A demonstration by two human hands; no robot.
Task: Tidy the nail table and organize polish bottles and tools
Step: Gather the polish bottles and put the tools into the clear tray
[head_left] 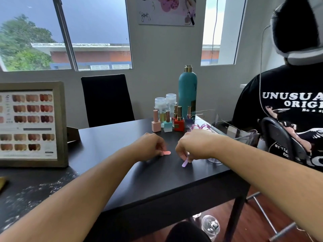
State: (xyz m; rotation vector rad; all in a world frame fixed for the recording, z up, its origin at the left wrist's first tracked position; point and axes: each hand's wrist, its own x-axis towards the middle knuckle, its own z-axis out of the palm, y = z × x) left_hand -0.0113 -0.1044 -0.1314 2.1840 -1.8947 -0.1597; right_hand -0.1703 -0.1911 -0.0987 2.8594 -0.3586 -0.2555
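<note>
On the black table [157, 182] my left hand [150, 145] pinches a small pink nail file [167, 153] that lies flat on the top. Just to its right, my right hand [194, 145] pinches a lilac nail file [185, 163] whose lower end points down at the table. Behind the hands stands a cluster of polish bottles: a pink one [156, 124], a teal-and-white one [167, 124], a red one [179, 122]. Two clear capped jars [160, 103] and a tall teal bottle [187, 91] stand behind them.
A clear acrylic organizer [232, 131] sits at the table's right, a pink heart-shaped item [199, 127] beside it. A framed nail colour chart [31, 124] leans at left. A black chair [106, 100] stands behind; a person in a black shirt [286, 109] sits at right.
</note>
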